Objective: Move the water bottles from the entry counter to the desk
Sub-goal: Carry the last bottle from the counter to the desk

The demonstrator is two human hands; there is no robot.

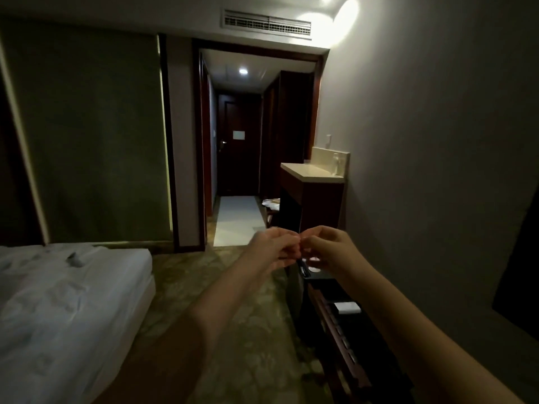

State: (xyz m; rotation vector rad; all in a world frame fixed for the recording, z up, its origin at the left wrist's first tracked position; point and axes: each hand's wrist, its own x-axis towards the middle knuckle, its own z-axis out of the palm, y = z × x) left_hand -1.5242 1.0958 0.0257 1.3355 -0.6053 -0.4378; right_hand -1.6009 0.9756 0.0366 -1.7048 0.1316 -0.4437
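Held out in front of me at chest height, my left hand (269, 249) and my right hand (328, 248) meet with fingers curled and fingertips touching. I see nothing held in either. Beyond them, against the right wall, the entry counter (309, 172) has a cream top on a dark wood cabinet. One clear bottle-like thing (336, 164) stands at its back right corner; the dim light hides its detail. The dark desk (326, 287) runs along the right wall just below my right forearm.
A bed with white sheets (58, 301) fills the lower left. Patterned carpet lies between bed and desk. A narrow corridor with a pale floor (236, 220) leads to a dark door (237, 141). A small white item (347, 307) lies on the desk.
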